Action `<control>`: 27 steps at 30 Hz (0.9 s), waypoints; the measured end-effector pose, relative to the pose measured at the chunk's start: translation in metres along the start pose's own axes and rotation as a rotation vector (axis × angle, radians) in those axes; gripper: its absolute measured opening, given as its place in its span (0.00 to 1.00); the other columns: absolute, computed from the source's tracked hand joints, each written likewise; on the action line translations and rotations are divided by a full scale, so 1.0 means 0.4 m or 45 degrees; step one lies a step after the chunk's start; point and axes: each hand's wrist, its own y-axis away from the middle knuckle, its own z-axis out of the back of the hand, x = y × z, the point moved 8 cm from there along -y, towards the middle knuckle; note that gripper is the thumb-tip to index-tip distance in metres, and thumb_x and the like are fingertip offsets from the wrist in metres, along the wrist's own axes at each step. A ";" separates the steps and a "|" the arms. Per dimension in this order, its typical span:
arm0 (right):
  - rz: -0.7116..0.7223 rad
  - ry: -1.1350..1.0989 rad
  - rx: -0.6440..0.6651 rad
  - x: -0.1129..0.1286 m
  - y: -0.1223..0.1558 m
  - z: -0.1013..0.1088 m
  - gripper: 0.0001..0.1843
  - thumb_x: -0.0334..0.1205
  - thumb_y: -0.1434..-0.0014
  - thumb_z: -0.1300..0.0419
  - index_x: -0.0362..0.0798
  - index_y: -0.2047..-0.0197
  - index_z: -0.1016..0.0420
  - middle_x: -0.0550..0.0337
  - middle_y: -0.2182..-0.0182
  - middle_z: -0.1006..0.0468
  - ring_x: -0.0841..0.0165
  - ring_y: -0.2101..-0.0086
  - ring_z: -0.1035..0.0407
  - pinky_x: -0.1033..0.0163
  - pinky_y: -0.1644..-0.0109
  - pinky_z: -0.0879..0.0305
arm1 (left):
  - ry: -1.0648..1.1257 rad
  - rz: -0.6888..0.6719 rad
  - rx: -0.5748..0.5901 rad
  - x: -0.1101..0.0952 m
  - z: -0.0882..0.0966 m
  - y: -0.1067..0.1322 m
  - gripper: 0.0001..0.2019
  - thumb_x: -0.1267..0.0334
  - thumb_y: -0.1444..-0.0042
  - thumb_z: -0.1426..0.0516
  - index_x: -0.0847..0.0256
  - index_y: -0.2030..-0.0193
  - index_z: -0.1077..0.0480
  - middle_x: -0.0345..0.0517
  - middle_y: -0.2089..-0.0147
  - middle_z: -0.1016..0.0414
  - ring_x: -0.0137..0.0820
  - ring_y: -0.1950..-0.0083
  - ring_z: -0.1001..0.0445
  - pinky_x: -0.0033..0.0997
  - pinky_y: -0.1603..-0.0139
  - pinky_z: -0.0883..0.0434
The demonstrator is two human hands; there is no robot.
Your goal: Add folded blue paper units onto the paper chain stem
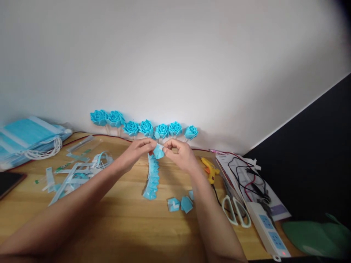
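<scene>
**Crowded desk, small blue piece held up in the middle**

So there's stuff pretty much everywhere. Seven blue flowers are lined up along the wall at the back. Over on the left there's a stack of blue masks, a mess of cut strips and the corner of a dark flat thing. Right side has a yellow glue gun, white-handled scissors, papers with black cables on top, a power strip with its red light on, and something green in the corner.

Left forearm reaches in diagonally past the strips, and the right one partly covers a loose folded piece next to two others. Both wrists are bent in, so the hands nearly meet.

The left hand and right hand are both in a narrow pinch, thumb and fingers on opposite edges of the small blue piece. It sits right between them, in front of the flowers, just beyond the far end of a curved row of overlapping blue pieces on the desk.
</scene>
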 end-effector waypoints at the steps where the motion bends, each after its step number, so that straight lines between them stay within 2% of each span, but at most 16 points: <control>1: 0.011 0.021 0.007 0.002 0.000 -0.001 0.04 0.37 0.44 0.42 0.47 0.69 0.28 0.65 0.73 0.25 0.72 0.70 0.33 0.67 0.63 0.40 | -0.014 0.012 -0.013 -0.001 0.002 0.000 0.15 0.52 0.42 0.44 0.63 0.68 0.30 0.41 0.69 0.32 0.29 0.66 0.34 0.29 0.62 0.36; 4: 0.038 0.072 0.037 0.004 0.001 -0.006 0.04 0.36 0.45 0.42 0.47 0.70 0.27 0.65 0.73 0.25 0.72 0.70 0.32 0.67 0.64 0.40 | -0.003 0.035 -0.069 -0.004 0.011 -0.001 0.12 0.55 0.49 0.40 0.64 0.70 0.31 0.39 0.71 0.34 0.27 0.68 0.37 0.27 0.66 0.39; 10: -0.002 -0.042 0.101 -0.011 -0.003 -0.015 0.11 0.42 0.40 0.44 0.49 0.59 0.23 0.62 0.65 0.21 0.69 0.65 0.29 0.65 0.59 0.38 | -0.017 -0.018 -0.144 -0.009 0.011 0.000 0.11 0.57 0.49 0.41 0.64 0.72 0.31 0.41 0.72 0.32 0.27 0.68 0.36 0.27 0.66 0.38; 14: -0.016 0.008 0.061 -0.011 -0.005 -0.022 0.08 0.42 0.43 0.41 0.48 0.69 0.28 0.65 0.72 0.27 0.72 0.69 0.34 0.67 0.63 0.41 | 0.022 -0.011 -0.162 0.010 -0.003 0.006 0.12 0.56 0.48 0.41 0.65 0.70 0.32 0.40 0.72 0.34 0.26 0.69 0.37 0.26 0.66 0.39; 17: -0.022 0.019 0.069 -0.013 -0.005 -0.031 0.06 0.40 0.44 0.42 0.47 0.71 0.30 0.66 0.74 0.30 0.73 0.71 0.36 0.67 0.64 0.42 | 0.066 -0.006 -0.160 0.018 -0.010 0.008 0.12 0.57 0.48 0.41 0.65 0.71 0.33 0.39 0.73 0.35 0.25 0.70 0.38 0.26 0.67 0.40; 20: -0.027 -0.003 0.088 -0.021 -0.006 -0.030 0.06 0.39 0.44 0.43 0.47 0.67 0.27 0.65 0.73 0.30 0.72 0.70 0.36 0.66 0.62 0.41 | 0.130 0.019 -0.181 0.016 -0.006 0.010 0.12 0.57 0.48 0.40 0.64 0.71 0.33 0.38 0.73 0.36 0.25 0.70 0.39 0.25 0.67 0.40; 25: -0.002 -0.093 0.099 -0.028 -0.009 -0.010 0.13 0.42 0.41 0.43 0.47 0.55 0.24 0.62 0.67 0.25 0.70 0.64 0.32 0.66 0.58 0.38 | 0.186 0.039 -0.246 0.006 0.006 0.011 0.12 0.57 0.49 0.39 0.65 0.71 0.33 0.38 0.73 0.35 0.24 0.70 0.39 0.25 0.67 0.40; 27: -0.017 -0.102 0.091 -0.029 -0.010 -0.007 0.13 0.43 0.41 0.43 0.47 0.57 0.23 0.62 0.66 0.24 0.70 0.64 0.31 0.66 0.58 0.38 | 0.202 0.048 -0.250 0.008 0.004 0.010 0.12 0.56 0.49 0.39 0.65 0.71 0.32 0.38 0.73 0.35 0.24 0.71 0.39 0.25 0.68 0.40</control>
